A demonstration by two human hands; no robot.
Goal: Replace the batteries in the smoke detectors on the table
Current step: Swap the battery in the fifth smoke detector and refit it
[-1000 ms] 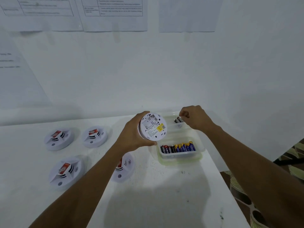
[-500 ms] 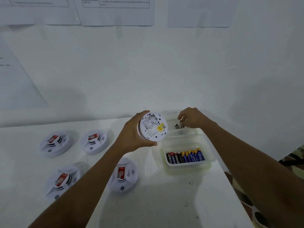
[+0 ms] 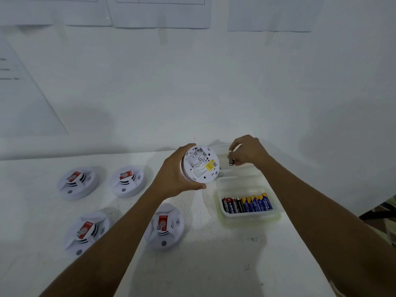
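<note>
The left hand (image 3: 175,176) grips one detector (image 3: 200,163), back up, above the table (image 3: 203,264). Four more lie left: two far detectors (image 3: 78,182) (image 3: 128,181), two near detectors (image 3: 86,231) (image 3: 165,226). The right hand (image 3: 248,151) pinches one battery (image 3: 231,161) over the far tub (image 3: 240,173). The near tub (image 3: 248,219) holds a battery row (image 3: 246,203), too packed to count.

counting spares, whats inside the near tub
A row of batteries lying side by side in the tub: red-and-black ones on the left, blue-and-yellow ones on the right. Whether more lie beneath that row cannot be seen.
</note>
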